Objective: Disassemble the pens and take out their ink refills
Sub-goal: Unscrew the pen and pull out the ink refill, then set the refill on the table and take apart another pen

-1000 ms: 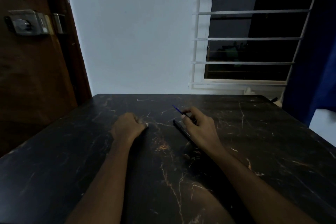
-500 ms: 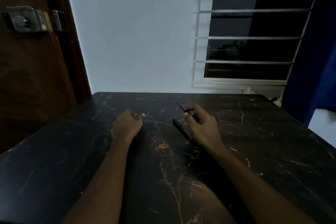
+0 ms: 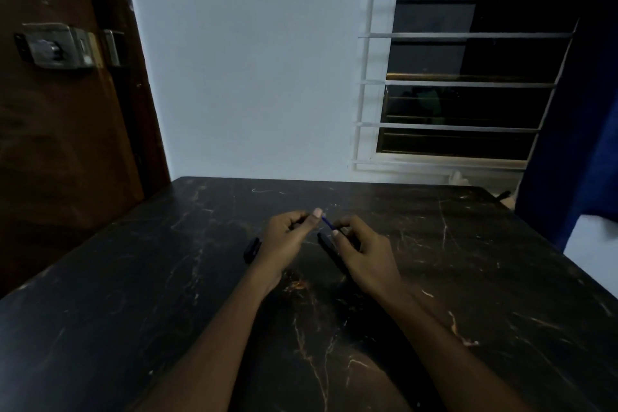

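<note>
- Our right hand (image 3: 363,252) pinches the thin blue ink refill (image 3: 328,222) between thumb and forefinger, just above the dark marbled bench (image 3: 468,278).
- Our left hand (image 3: 288,237) has its fingertips closed at the refill's far end.
- A black pen barrel (image 3: 329,252) lies under the right hand; a black cap (image 3: 251,249) lies beside the left wrist.
</note>
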